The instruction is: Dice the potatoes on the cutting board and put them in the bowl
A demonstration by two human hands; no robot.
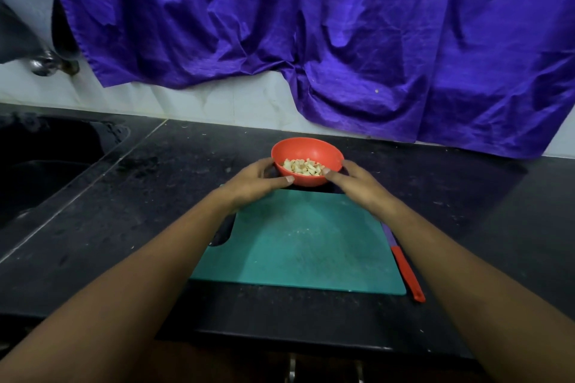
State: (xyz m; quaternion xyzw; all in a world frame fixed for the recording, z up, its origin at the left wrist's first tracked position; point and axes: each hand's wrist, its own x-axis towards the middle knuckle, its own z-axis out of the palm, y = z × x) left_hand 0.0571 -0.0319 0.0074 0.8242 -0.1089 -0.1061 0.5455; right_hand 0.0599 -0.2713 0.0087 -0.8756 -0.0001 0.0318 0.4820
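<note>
from my seat i see both hands closed around the bowl (308,154). it is a small red one, just past the far edge of the cutting board (298,242), about midway along the counter (155,196) from left to right and nearer the wall than the front edge. the diced potato (303,167) lies heaped in its bottom, pale yellow pieces.

the left hand (255,179) curls round the bowl's left side, thumb laid across the near wall, the other fingers wrapped behind out of my sight. the right hand (357,183) grips the right side the same way, thumb tip at the near rim and fingers bent round the far side. i cannot tell whether the bowl rests on the counter or is held a little above it.

the teal cutting board lies flat toward the front edge of the counter, holding only a few pale specks. its handle hole, at the left edge, is partly hidden by the left forearm. the knife (404,270) lies on the counter along the board's right edge, touching or just beside it, red handle toward the front edge and purple blade toward the wall.

a dark sink (46,171) is sunk into the counter's left end, with a tap (43,67) above it. a purple cloth (311,40) hangs over the wall behind, its right part reaching down to the counter's back edge.
</note>
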